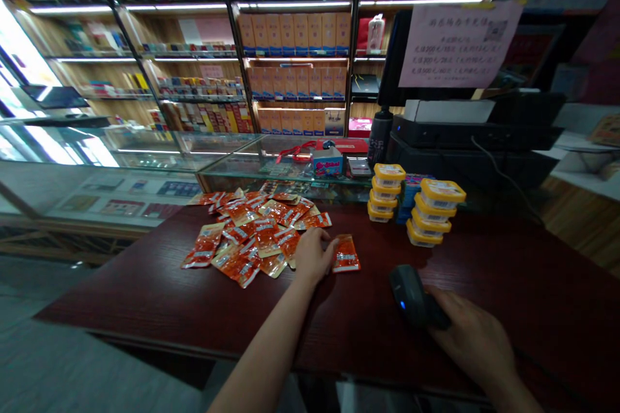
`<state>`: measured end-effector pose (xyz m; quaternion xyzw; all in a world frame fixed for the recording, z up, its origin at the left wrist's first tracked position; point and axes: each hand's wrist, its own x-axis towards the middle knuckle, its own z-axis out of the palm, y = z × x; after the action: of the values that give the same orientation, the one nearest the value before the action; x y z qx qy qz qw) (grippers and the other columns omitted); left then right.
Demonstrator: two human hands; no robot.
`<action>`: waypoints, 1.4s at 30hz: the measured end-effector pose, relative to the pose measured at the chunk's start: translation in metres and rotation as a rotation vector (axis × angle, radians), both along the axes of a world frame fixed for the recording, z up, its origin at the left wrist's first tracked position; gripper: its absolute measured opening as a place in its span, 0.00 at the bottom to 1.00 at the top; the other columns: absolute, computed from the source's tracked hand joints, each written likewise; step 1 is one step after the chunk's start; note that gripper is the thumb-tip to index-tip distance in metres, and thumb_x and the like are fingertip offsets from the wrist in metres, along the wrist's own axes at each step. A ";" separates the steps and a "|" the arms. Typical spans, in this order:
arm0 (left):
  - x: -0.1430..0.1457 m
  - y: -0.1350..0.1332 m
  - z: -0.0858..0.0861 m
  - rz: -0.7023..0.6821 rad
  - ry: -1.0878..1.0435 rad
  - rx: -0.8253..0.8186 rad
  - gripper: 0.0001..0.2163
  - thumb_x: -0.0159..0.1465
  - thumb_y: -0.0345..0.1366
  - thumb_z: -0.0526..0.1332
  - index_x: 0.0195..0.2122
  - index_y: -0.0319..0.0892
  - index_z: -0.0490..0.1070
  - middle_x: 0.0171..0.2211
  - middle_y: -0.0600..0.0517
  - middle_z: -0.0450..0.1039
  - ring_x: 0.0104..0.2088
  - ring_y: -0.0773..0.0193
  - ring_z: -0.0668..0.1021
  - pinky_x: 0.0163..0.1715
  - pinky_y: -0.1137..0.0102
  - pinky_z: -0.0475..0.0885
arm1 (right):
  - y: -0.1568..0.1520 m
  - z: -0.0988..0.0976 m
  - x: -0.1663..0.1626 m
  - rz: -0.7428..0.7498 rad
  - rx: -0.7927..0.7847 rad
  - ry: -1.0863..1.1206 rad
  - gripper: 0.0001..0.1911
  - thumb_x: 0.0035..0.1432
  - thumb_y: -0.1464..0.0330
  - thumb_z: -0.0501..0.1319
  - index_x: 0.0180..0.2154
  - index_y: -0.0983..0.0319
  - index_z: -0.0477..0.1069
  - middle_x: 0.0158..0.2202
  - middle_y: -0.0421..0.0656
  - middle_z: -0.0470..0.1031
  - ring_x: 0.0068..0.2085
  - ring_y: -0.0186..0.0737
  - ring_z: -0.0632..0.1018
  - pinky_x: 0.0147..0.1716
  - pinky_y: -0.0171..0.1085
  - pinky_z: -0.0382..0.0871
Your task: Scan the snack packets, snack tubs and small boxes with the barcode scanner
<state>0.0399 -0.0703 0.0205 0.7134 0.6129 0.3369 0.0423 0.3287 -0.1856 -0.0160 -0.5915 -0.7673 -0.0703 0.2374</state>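
My left hand (312, 257) is at the right edge of a loose pile of shiny orange-red snack packets (259, 226) on the dark wooden counter. Its thumb and index finger close in at the left edge of a single snack packet (347, 254), which lies flat apart from the pile. The remaining fingers are partly hidden. My right hand (467, 329) is wrapped around the handle of a black barcode scanner (411, 295), whose small blue light is lit. The scanner head is above the counter, to the lower right of the single packet.
Yellow-lidded tubs stand in two stacks, one left (386, 192) and one right (433, 213), with blue packs (407, 199) between. Behind are a glass display case (232, 161), a small colourful box (328, 162) and a monitor (394, 58) bearing a paper notice. Shelves of boxed goods (295, 33) line the wall.
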 end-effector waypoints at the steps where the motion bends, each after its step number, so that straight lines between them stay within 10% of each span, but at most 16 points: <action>1: 0.001 0.004 -0.002 0.042 0.013 -0.025 0.12 0.60 0.42 0.60 0.38 0.41 0.75 0.37 0.47 0.73 0.39 0.59 0.74 0.40 0.67 0.67 | 0.000 0.000 0.000 -0.001 -0.002 0.005 0.18 0.53 0.68 0.55 0.48 0.58 0.69 0.46 0.45 0.78 0.42 0.44 0.79 0.38 0.39 0.72; 6: 0.003 0.018 -0.013 0.018 -0.045 -0.090 0.08 0.61 0.34 0.57 0.32 0.43 0.77 0.36 0.48 0.75 0.39 0.59 0.76 0.40 0.67 0.68 | -0.001 0.005 -0.003 -0.005 -0.020 0.004 0.18 0.55 0.68 0.54 0.48 0.58 0.69 0.45 0.44 0.78 0.43 0.45 0.79 0.38 0.39 0.72; 16: -0.007 0.013 -0.010 -0.050 -1.315 -0.263 0.11 0.43 0.35 0.70 0.24 0.36 0.71 0.20 0.55 0.70 0.22 0.70 0.75 0.29 0.72 0.74 | 0.003 0.035 -0.020 -0.037 -0.253 0.374 0.17 0.51 0.64 0.60 0.45 0.53 0.72 0.37 0.41 0.81 0.35 0.47 0.80 0.33 0.40 0.72; 24: -0.007 0.011 -0.009 -0.053 -1.306 -0.307 0.10 0.42 0.35 0.69 0.19 0.36 0.69 0.17 0.54 0.69 0.20 0.70 0.74 0.24 0.75 0.73 | -0.008 0.071 -0.063 0.258 -0.398 0.767 0.16 0.48 0.62 0.64 0.39 0.61 0.74 0.39 0.46 0.80 0.39 0.45 0.79 0.40 0.41 0.73; 42: -0.002 0.011 -0.007 -0.021 -1.335 -0.254 0.13 0.41 0.35 0.71 0.19 0.37 0.66 0.18 0.55 0.66 0.24 0.66 0.75 0.33 0.64 0.77 | -0.012 0.084 -0.072 0.303 -0.441 0.796 0.18 0.48 0.62 0.64 0.42 0.62 0.74 0.40 0.46 0.79 0.41 0.45 0.78 0.42 0.42 0.72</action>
<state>0.0376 -0.0595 0.0140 0.3479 0.4834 0.6302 0.4981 0.2566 -0.1975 0.0683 -0.4901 -0.6910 0.3615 0.3894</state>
